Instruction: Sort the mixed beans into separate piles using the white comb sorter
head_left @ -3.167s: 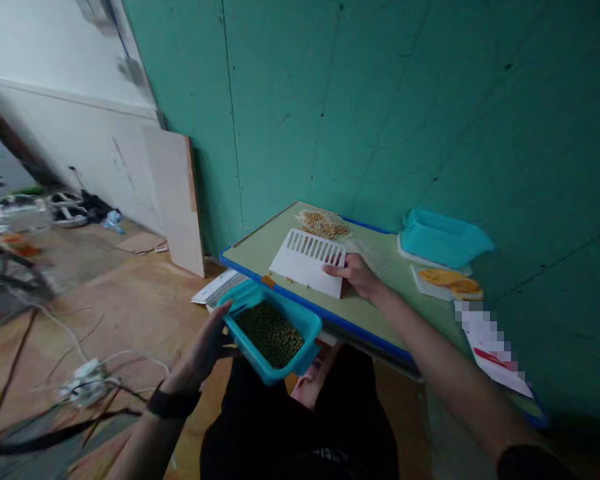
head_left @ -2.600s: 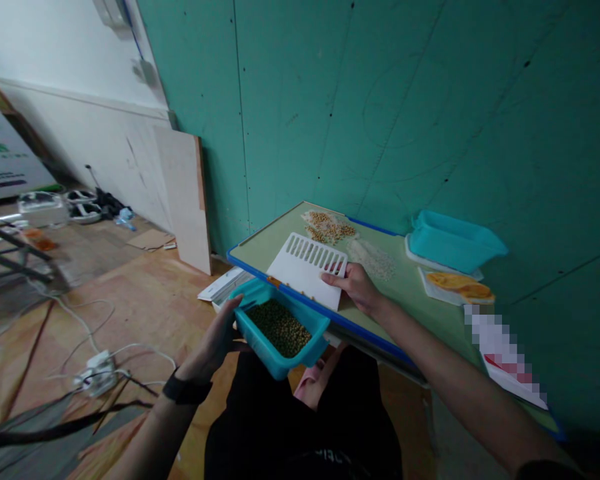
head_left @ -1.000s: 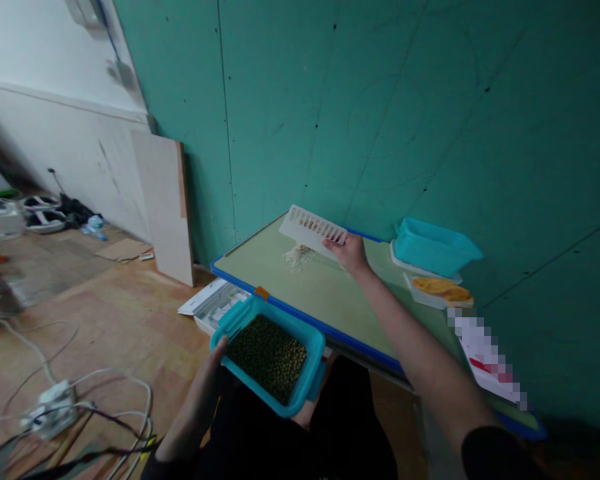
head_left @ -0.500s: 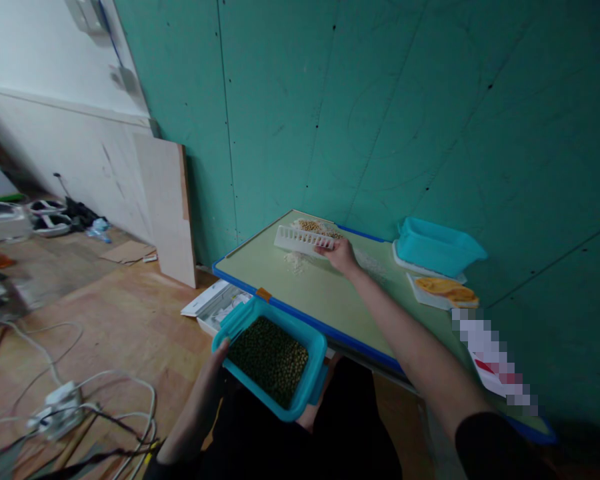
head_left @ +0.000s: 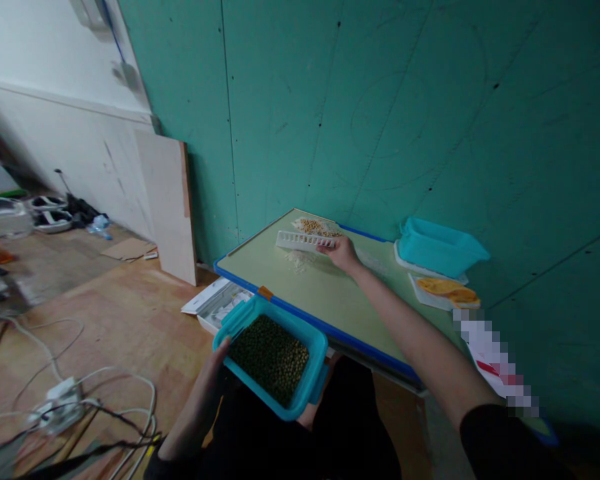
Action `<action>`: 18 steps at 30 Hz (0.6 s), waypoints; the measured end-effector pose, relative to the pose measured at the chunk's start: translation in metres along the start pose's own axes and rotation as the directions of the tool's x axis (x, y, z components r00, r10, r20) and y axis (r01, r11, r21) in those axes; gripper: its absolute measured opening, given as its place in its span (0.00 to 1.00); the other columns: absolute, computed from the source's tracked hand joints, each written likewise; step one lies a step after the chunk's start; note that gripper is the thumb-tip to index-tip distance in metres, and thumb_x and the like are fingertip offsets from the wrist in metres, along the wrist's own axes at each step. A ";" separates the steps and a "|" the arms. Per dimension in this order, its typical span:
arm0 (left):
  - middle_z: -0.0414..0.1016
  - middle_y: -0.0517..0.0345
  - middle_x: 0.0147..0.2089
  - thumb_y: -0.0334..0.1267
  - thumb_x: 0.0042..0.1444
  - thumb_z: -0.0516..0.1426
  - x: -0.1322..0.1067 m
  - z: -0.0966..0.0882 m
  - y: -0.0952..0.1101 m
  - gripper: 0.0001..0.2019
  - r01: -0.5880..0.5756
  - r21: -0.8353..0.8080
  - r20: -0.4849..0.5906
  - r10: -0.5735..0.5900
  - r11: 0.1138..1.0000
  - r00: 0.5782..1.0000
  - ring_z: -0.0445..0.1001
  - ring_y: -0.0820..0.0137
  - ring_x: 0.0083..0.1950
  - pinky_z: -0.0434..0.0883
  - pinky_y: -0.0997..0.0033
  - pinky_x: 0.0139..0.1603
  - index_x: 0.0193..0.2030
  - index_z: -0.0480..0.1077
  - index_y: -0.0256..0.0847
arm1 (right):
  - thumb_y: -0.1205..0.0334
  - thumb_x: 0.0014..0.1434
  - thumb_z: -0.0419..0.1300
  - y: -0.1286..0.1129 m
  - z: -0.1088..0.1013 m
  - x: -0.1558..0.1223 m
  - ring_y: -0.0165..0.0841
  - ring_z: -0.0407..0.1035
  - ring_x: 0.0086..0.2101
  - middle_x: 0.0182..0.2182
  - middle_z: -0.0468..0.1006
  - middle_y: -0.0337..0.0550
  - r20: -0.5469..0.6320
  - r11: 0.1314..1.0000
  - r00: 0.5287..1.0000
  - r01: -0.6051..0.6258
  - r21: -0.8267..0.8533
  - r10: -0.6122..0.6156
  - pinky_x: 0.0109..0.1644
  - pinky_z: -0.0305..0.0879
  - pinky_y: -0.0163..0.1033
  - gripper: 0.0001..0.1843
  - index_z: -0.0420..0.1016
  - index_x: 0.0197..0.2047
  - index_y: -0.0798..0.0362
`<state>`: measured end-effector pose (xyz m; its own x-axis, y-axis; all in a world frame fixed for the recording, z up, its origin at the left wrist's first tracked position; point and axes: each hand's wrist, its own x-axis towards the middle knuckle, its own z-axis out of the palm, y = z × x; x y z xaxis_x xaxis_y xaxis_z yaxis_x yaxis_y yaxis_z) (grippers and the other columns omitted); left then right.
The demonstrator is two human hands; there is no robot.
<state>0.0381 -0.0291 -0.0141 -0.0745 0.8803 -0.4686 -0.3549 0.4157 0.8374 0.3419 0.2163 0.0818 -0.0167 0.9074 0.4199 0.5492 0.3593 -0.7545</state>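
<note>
Left hand [head_left: 206, 381] clasps a teal tub [head_left: 317, 360], fingers hidden — right hand [head_left: 344, 254] pinches a slotted scraper [head_left: 299, 241], partly masking beans [head_left: 311, 227].

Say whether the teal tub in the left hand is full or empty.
Neither: the tub is partly filled; green and tan beans stop short of the top.

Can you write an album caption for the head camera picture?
Left hand holds a turquoise tub of beans; right hand holds a slotted white scraper.

Over there on the table [head_left: 325, 293], beans [head_left: 311, 227] lie toward the far left corner, a tub [head_left: 443, 250] farther right; left of it stands a board [head_left: 165, 207], before it a bean-filled container [head_left: 315, 353].
</note>
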 end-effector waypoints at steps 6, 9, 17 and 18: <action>0.85 0.43 0.49 0.63 0.55 0.61 -0.011 0.010 0.008 0.37 0.021 -0.065 -0.018 -0.022 0.998 1.000 0.81 0.45 0.55 0.80 0.50 0.48 0.66 0.71 0.41 | 0.57 0.44 0.74 0.006 0.002 -0.002 0.36 0.75 0.28 0.22 0.81 0.40 -0.029 1.000 1.000 0.002 0.028 -0.001 0.35 0.71 0.38 0.10 0.83 0.27 0.54; 0.85 0.42 0.48 0.61 0.56 0.62 -0.012 0.012 0.010 0.38 0.017 -0.089 -0.025 -0.019 0.996 1.000 0.81 0.45 0.56 0.79 0.50 0.49 0.66 0.70 0.39 | 0.57 0.45 0.74 0.004 0.003 -0.004 0.38 0.78 0.31 0.27 0.84 0.43 -0.017 0.995 1.000 -0.009 0.102 0.011 0.40 0.74 0.41 0.11 0.83 0.29 0.55; 0.85 0.41 0.51 0.62 0.56 0.61 -0.011 0.009 0.007 0.38 0.022 -0.080 -0.016 -0.023 0.997 1.000 0.77 0.45 0.61 0.78 0.50 0.52 0.67 0.69 0.38 | 0.57 0.45 0.74 0.003 0.003 -0.005 0.40 0.79 0.32 0.27 0.84 0.43 0.047 0.988 0.998 -0.036 0.152 0.029 0.42 0.75 0.44 0.11 0.81 0.27 0.55; 0.85 0.42 0.52 0.61 0.56 0.61 -0.011 0.009 0.007 0.38 0.018 -0.082 -0.018 -0.019 0.996 1.000 0.77 0.45 0.61 0.78 0.51 0.52 0.67 0.69 0.38 | 0.57 0.45 0.74 0.004 0.004 -0.005 0.40 0.79 0.32 0.27 0.84 0.42 0.049 0.989 0.998 -0.035 0.144 0.029 0.42 0.75 0.43 0.11 0.82 0.27 0.55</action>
<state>0.0444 -0.0337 -0.0006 -0.0848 0.8678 -0.4897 -0.4316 0.4109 0.8030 0.3410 0.2141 0.0754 -0.0422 0.9269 0.3728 0.4230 0.3546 -0.8338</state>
